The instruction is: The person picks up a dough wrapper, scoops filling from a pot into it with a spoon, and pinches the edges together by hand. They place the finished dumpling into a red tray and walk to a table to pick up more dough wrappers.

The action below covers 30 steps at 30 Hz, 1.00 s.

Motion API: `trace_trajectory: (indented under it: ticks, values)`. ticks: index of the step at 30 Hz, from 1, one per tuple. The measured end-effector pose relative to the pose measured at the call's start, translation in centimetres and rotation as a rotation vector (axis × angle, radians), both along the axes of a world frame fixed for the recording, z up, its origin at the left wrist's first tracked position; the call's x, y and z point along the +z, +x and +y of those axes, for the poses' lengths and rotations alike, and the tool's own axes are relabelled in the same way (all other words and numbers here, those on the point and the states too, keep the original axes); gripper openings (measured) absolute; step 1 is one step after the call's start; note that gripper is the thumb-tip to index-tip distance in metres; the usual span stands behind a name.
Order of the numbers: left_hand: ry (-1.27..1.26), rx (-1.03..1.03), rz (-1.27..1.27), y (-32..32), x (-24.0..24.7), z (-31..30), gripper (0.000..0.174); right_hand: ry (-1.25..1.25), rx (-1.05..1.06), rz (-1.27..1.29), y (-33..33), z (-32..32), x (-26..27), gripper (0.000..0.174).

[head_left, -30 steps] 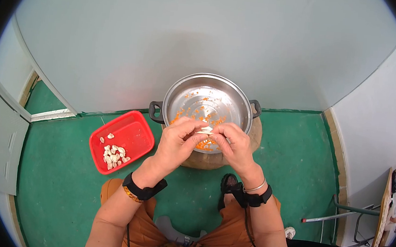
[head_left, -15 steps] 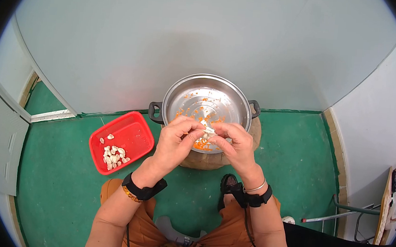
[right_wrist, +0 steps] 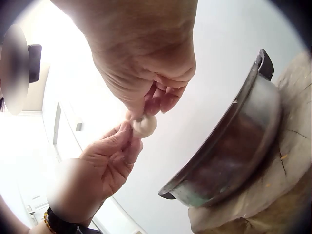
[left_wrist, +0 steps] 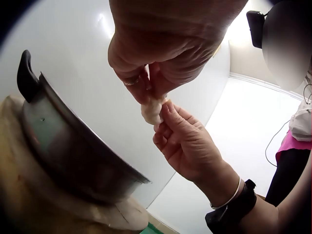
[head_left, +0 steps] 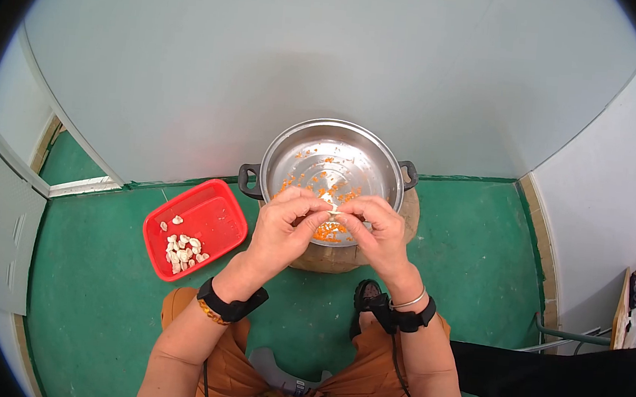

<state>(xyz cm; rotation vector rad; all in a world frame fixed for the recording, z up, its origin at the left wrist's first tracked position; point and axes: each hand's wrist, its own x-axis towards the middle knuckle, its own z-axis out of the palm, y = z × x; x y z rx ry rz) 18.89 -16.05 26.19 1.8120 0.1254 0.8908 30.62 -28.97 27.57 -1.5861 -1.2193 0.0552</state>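
Observation:
Over the pot (head_left: 338, 143), my left hand (head_left: 281, 229) and right hand (head_left: 381, 238) meet and pinch a small white dumpling (left_wrist: 152, 113) between thumbs and fingertips. The right wrist view shows the dumpling (right_wrist: 146, 126) as a pale, rounded, smooth piece of dough, with fingertips of both hands at its edge. In the head view the fingers hide most of it. Orange shreds (head_left: 332, 232) are scattered over the bottom of the wide metal pot. To the left, a red tray (head_left: 221, 204) on the floor holds several whitish dumplings (head_left: 183, 251).
The pot, with a black handle (head_left: 250, 180) on each side, stands on a round wooden stump (head_left: 328, 260) by the grey wall (head_left: 346, 50). Another person's black-clad legs (head_left: 544, 381) are at the right. A metal-legged frame leans near the right wall.
My hands stay over the pot while their fingers shift on the dumpling, which showed more a half second ago and is now mostly covered. At right, the other person's dark legs have moved further into view.

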Motion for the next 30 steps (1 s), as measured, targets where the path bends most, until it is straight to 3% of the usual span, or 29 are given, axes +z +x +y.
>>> trace_trajectory:
  ticks: [8, 12, 20, 30]
  values:
    - [0.176, 0.056, 0.001, 0.0, -0.26, 0.13, 0.013, -0.017, 0.015, 0.024, -0.09, -0.11, -0.23, 0.02]
    - [0.109, 0.074, 0.05, -0.15, 0.32, -0.26, 0.022, -0.016, 0.034, -0.014, 0.02, -0.13, -0.71, 0.022]
    - [0.092, -0.013, 0.032, -0.39, 0.35, -0.44, 0.043, -0.007, 0.039, -0.124, 0.24, -0.08, -0.98, 0.019]
    - [0.051, -0.009, 0.047, -0.34, 0.5, -0.69, 0.05, 0.007, -0.006, -0.058, 0.11, -0.05, -0.59, 0.008]
